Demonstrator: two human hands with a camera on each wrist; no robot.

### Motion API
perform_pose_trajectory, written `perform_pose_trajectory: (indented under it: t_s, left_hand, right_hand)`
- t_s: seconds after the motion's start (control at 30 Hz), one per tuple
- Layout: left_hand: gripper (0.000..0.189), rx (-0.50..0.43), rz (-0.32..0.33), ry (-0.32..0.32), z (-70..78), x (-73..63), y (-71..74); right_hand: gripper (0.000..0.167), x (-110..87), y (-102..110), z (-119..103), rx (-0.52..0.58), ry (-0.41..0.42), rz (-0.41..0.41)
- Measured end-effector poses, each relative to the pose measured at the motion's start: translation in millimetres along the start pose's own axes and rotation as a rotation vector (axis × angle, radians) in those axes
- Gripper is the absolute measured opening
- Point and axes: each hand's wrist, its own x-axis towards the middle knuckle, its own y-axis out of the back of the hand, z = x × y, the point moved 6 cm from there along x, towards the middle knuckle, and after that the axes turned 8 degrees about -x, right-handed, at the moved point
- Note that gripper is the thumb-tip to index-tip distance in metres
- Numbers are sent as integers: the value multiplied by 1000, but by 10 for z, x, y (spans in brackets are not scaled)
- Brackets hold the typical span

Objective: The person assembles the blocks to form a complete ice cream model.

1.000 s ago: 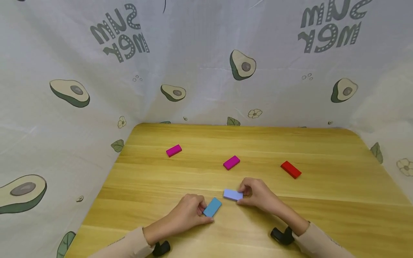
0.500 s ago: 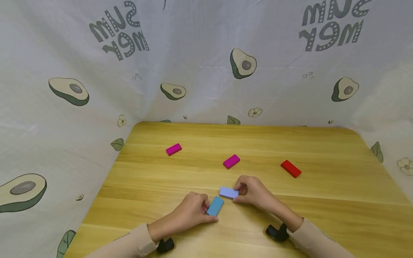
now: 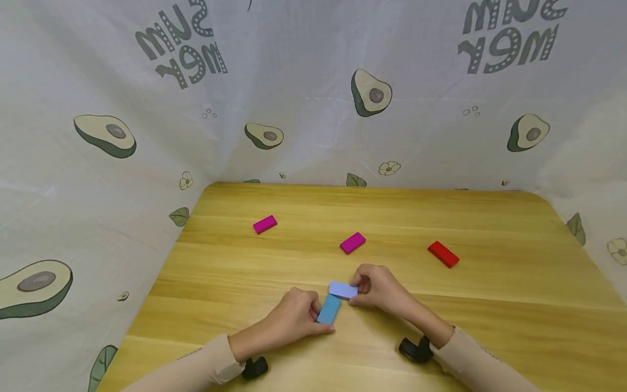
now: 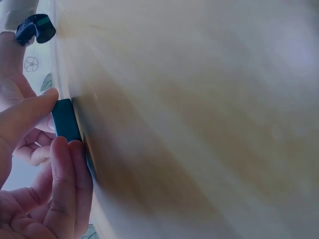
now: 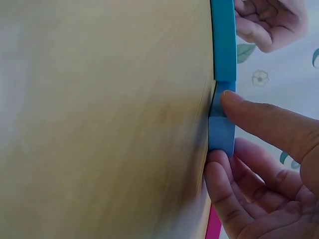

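My left hand (image 3: 296, 316) pinches a flat blue rectangular block (image 3: 329, 309) between thumb and fingers, low over the wooden table. With its thumb and fingertips, my right hand (image 3: 379, 288) grips a lavender block (image 3: 343, 289) of similar shape. The blue block's far end meets the lavender block's near-left edge at an angle; in the head view they appear to touch. In the left wrist view, thumb and fingertips press opposite sides of the block (image 4: 66, 120). The right wrist view has the lavender block (image 5: 222, 133) beside the blue block (image 5: 224, 42).
Beyond the hands lie two magenta blocks, one at the far left (image 3: 265, 224) and one near the middle (image 3: 352, 243). A red block (image 3: 443, 254) lies to the right. Patterned white cloth (image 3: 313, 109) hangs around the wooden table (image 3: 220, 261).
The lavender block has moved left with my right hand, and the blue block slightly right and away with my left. The gap between the two blocks has closed.
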Motion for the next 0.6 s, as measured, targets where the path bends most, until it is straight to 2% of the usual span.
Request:
perform_pose_trajectory:
  t_s: [0.27,0.6]
  left_hand:
    - [34,9,9,2,2,21,-13]
    - [38,29,26,10,15,41,-15]
  right_hand:
    - [26,22,-19,6,2,-17,-1]
    - [28,56,-37,-27,9,36,19]
